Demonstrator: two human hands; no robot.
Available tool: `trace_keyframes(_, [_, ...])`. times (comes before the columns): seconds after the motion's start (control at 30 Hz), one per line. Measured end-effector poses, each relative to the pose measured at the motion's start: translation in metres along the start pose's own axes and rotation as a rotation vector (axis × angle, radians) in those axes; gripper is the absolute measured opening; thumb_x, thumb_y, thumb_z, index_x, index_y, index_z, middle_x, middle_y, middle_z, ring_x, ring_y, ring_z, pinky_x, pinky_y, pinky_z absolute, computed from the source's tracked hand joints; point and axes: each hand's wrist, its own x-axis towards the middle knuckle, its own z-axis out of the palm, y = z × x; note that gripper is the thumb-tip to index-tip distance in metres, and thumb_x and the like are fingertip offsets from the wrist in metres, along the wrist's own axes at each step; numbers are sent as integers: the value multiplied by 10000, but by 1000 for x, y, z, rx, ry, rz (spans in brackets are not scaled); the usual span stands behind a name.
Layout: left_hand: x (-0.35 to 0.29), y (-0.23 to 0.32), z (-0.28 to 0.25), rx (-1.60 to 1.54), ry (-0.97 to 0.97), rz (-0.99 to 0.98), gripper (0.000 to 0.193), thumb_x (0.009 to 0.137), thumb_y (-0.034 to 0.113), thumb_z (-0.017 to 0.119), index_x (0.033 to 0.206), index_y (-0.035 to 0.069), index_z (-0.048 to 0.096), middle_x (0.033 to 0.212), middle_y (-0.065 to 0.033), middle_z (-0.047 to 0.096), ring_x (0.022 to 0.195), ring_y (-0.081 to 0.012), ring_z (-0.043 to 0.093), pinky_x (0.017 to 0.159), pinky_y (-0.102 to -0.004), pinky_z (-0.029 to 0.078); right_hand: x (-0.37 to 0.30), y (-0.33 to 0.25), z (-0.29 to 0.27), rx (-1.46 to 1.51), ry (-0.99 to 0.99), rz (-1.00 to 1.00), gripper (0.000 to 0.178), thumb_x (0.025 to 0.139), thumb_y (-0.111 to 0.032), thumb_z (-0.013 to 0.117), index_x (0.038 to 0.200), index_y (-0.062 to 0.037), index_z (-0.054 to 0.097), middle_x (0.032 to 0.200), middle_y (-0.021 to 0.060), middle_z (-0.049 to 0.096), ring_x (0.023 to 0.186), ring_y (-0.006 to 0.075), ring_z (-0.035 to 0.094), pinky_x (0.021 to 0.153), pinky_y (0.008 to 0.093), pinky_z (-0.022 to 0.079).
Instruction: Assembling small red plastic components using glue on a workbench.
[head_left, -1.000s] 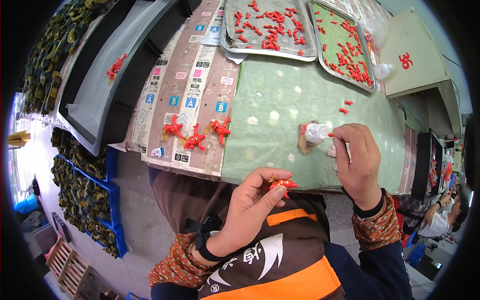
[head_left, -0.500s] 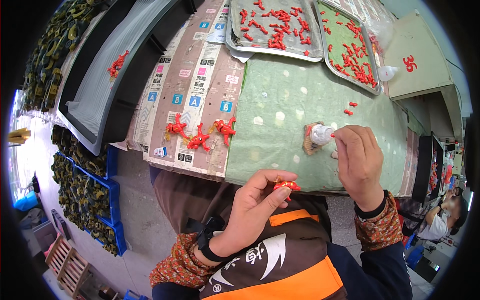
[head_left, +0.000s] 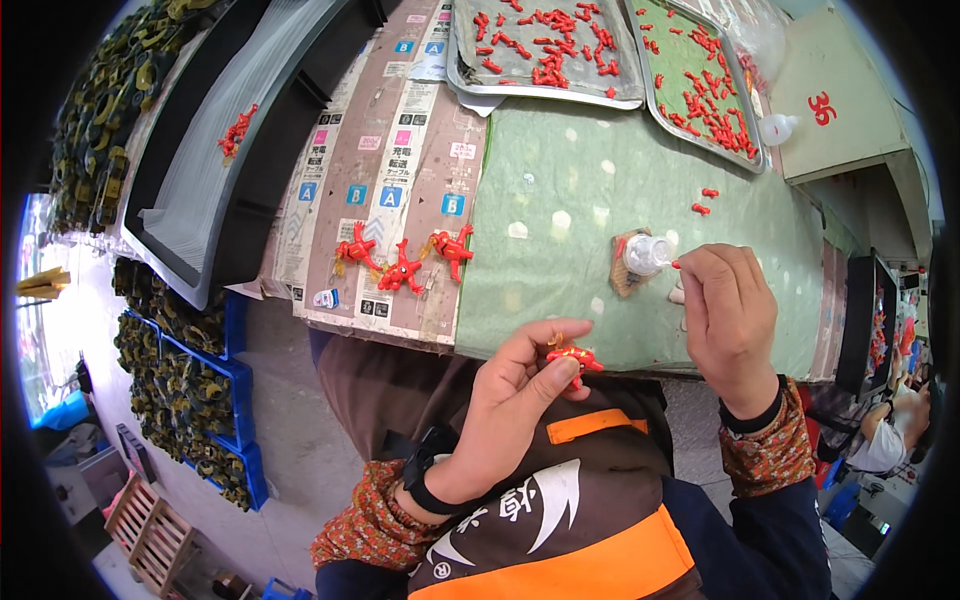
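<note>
My left hand (head_left: 520, 400) holds a small red toy figure (head_left: 574, 360) with gold details between thumb and fingers, above the table's front edge. My right hand (head_left: 735, 325) is closed in a pinch on a small red part (head_left: 677, 265), whose tip shows just beside the mouth of a small clear plastic bottle (head_left: 643, 256). The bottle leans on a brown cardboard-like pad (head_left: 629, 283) on the green cloth (head_left: 540, 270). Left of it lie three red figures (head_left: 401, 272) with gold bits. Two loose red parts (head_left: 702, 209) lie beyond my right hand.
Two metal trays hold many red parts: one grey-lined (head_left: 545, 97), one green-lined (head_left: 755, 160). A black bin (head_left: 205, 285) with a white sheet and a red figure stands left. Blue crates (head_left: 245, 395) of dark green pieces are on the floor. A white round bottle (head_left: 777, 129) stands far right.
The red part in my right hand has shifted slightly away from the bottle's mouth. My left hand still holds the figure, its fingers a little more extended. The whole view has shifted slightly.
</note>
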Motion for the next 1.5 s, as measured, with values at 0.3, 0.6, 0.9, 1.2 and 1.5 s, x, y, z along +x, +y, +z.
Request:
trace_keyframes(0.3, [-1,-6,-4,-153,6,-59,313,1072,148,577,1349,5,558,1082,-51,668,943,-97,663,880,-316,597,-6,-30,-16,491,-83,110,248,794,120,699,999,-8,643,887,133,657,789,322,641,683,400,507])
trace_keyframes(0.6, [-6,-9,-6,-122,-54,-87,399,1061,157,604,1429,16,544,1185,-34,666,977,-60,603,907,-256,523,-18,-56,-10,712,-74,144,279,786,111,718,1029,-5,651,898,139,665,779,311,647,670,391,523])
trace_keyframes(0.9, [-8,-17,-9,-96,-88,-48,335,1040,124,627,1344,5,550,1181,-44,668,1044,-76,616,910,-252,507,-22,-59,-10,680,-56,95,288,775,89,740,1030,4,637,916,141,664,785,309,648,674,386,529])
trace_keyframes(1.2, [-7,-19,-8,-59,-89,-53,314,1039,99,618,1334,1,564,1179,-46,668,1042,-75,616,908,-247,504,-29,-56,-9,649,-77,71,299,766,79,744,1036,11,635,911,143,648,764,304,639,663,379,528])
trace_keyframes(1.5, [-7,-18,-7,1,-64,-75,271,1041,86,613,1297,1,597,1154,-42,685,1019,-71,623,896,-238,498,-32,-54,-7,607,-108,16,392,737,74,710,1120,21,651,900,136,651,748,294,637,638,369,528])
